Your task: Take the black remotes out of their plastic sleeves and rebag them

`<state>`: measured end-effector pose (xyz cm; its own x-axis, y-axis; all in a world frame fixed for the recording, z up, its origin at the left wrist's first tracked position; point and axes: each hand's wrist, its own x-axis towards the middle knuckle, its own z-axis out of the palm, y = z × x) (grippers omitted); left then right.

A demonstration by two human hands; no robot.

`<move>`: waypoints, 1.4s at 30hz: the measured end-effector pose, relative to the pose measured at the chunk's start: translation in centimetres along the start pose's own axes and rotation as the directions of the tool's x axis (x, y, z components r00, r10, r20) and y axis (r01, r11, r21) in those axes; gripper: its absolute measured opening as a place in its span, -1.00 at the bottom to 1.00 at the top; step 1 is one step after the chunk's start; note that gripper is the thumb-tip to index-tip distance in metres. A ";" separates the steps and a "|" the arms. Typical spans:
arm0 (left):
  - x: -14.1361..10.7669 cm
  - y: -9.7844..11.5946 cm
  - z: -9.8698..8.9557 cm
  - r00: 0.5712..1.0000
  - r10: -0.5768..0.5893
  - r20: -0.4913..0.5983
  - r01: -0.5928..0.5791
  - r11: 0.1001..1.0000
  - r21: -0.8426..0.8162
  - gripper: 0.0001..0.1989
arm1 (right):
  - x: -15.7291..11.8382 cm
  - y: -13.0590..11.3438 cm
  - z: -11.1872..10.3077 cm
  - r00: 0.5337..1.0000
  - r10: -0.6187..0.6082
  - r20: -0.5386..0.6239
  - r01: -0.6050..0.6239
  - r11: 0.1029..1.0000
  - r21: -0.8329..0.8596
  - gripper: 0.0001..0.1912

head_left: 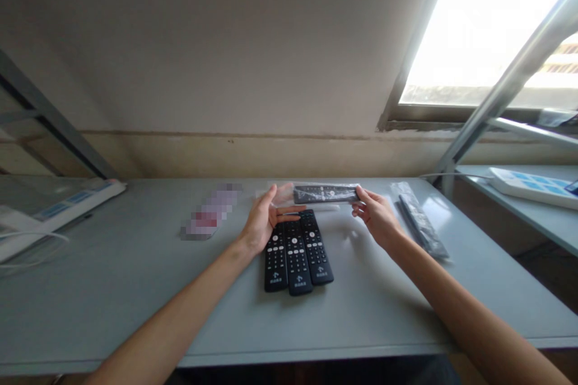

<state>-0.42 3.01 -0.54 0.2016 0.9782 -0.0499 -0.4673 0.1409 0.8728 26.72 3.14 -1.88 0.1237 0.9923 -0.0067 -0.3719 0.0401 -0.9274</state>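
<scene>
A black remote control (326, 194) lies sideways inside a clear plastic bag (283, 194), held up above the desk. My right hand (377, 216) pinches the right end of the bagged remote between thumb and fingers. At the other side, my left hand (262, 221) grips the loose left part of the bag, thumb in front, with its lower fingers stretched to the right. Beneath, three bare black remotes (295, 258) lie side by side on the desk, buttons up. The left hand and its fingers cover part of their far ends.
Bagged dark items (419, 222) lie on the grey desk (217, 313) to the right. A blurred-out pinkish object (212, 210) is at the left. Power strips (76, 207) with white cables stand at the far left and on the right-hand surface. Metal frame posts (469, 114) rise at both sides before the wall.
</scene>
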 end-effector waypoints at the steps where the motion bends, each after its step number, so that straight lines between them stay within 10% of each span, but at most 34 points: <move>1: 0.0 0.0 0.1 1.000 0.007 0.003 -0.007 1.000 0.007 -0.48 | 0.1 0.0 -0.1 1.000 0.001 -0.009 -0.001 1.000 0.003 -0.46; 13: -0.3 0.2 0.5 0.989 0.129 -0.068 -0.128 0.991 0.030 -0.49 | 0.4 -1.9 0.4 0.998 0.053 0.044 -0.051 0.998 -0.040 -0.42; 22: 0.7 0.1 -0.7 0.986 0.163 -0.044 -0.168 0.967 -0.191 -0.61 | 1.5 -10.5 6.9 0.963 -0.163 0.213 0.245 0.858 -0.452 -0.50; 30: 0.3 1.1 -0.6 0.987 0.145 -0.070 -0.159 0.948 -0.277 -0.76 | 2.3 -14.2 14.0 0.727 -0.522 0.447 0.659 0.344 -0.669 -0.75; 35: 0.8 1.6 -1.2 0.976 0.147 -0.159 -0.186 0.946 -0.267 -0.85 | 3.1 -15.9 15.9 0.630 -0.608 0.483 0.676 0.124 -0.726 -0.76; 42: 2.0 1.9 -2.5 0.952 0.189 -0.240 -0.245 0.941 -0.233 -0.78 | 5.7 -14.4 14.0 0.769 -0.465 0.438 0.626 0.408 -0.665 -0.80</move>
<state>-3.10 5.61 -0.23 -0.1030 0.9947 0.0010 -0.6895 -0.0721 0.7207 19.93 9.90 16.70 -0.1350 0.7958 0.5904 0.5373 0.5594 -0.6312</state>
